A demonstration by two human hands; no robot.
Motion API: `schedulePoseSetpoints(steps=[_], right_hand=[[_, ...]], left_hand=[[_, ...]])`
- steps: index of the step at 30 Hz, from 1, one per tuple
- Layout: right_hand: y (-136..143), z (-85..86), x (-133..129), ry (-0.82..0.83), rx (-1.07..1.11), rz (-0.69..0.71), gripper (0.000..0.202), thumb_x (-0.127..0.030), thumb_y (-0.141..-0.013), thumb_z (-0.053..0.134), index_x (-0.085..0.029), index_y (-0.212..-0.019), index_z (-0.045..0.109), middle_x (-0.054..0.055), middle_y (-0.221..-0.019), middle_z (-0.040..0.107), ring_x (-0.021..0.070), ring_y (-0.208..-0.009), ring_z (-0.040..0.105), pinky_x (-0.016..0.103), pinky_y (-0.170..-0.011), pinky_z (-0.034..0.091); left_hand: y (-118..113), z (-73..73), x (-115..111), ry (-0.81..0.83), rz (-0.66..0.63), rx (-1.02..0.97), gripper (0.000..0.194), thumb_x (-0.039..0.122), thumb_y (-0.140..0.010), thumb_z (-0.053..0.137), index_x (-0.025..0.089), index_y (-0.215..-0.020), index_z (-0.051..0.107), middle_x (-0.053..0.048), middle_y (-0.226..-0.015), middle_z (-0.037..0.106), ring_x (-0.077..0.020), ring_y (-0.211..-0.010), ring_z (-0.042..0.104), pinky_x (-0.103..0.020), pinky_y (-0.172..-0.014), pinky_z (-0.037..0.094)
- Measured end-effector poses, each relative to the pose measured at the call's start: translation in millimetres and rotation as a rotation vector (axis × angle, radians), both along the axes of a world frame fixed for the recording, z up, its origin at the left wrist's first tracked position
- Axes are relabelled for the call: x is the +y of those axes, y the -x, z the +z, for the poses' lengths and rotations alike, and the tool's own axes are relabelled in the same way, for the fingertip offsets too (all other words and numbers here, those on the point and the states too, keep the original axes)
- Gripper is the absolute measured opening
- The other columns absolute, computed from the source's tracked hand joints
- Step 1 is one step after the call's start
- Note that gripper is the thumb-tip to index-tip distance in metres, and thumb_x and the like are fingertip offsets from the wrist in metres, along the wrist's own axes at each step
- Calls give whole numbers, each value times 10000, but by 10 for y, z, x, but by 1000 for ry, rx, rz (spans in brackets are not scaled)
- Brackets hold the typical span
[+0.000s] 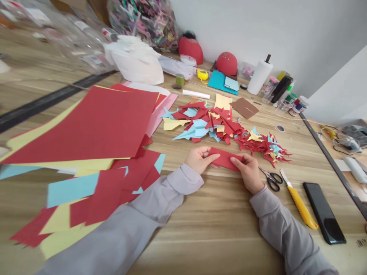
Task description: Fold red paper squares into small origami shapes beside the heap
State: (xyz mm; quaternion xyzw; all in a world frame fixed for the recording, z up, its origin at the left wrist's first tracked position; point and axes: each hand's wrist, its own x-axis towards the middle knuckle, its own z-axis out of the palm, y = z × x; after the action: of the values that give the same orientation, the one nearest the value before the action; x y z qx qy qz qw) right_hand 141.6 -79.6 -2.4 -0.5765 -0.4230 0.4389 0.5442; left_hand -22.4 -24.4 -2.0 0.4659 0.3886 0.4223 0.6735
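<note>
A small red strip of paper (224, 158) is stretched between my two hands, just above the table. My left hand (200, 158) pinches its left end, thumb on top. At the other end, my right hand (249, 170) grips it the same way. The strip looks folded, but I cannot tell how many layers it has. Just beyond the hands lies a heap of folded paper pieces (200, 122) in red, light blue and yellow. More spiky red paper shapes (249, 143) spread to the right of that heap.
Large red paper sheets (114, 122) and loose cut pieces (71, 189) cover the left side. Black-handled scissors (273, 180), a yellow-handled knife (299, 202) and a black phone (323, 214) lie to the right. A white paper roll (259, 78) stands at the back.
</note>
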Motion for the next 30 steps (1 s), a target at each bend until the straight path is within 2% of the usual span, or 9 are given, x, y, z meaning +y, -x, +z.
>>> schedulePoseSetpoints(steps=[10,21,30], right_hand=[[-3,5,9,-3,38,-22,259,-410,-607,760,-188,-711,676,-3,-687,670,127,-605,556,265,-606,439],[-20,-16,11,-15,-49,-89,280,-440,-615,740,-176,-643,653,-23,-594,604,98,-548,471,236,-544,389],[-14,-3,20,-40,-64,-112,264,-432,-601,745,-181,-624,668,-15,-594,626,115,-566,498,255,-565,409]], left_hand=[[-7,-15,8,16,30,-12,447,445,-439,814,121,-670,610,-13,-624,667,-165,-556,630,-286,-485,567],[-9,13,-6,6,67,-23,426,449,-445,809,132,-622,585,-27,-647,668,-166,-578,628,-284,-490,568],[-10,7,-13,-8,75,-13,409,433,-460,805,128,-648,608,-25,-630,668,-173,-564,633,-292,-490,571]])
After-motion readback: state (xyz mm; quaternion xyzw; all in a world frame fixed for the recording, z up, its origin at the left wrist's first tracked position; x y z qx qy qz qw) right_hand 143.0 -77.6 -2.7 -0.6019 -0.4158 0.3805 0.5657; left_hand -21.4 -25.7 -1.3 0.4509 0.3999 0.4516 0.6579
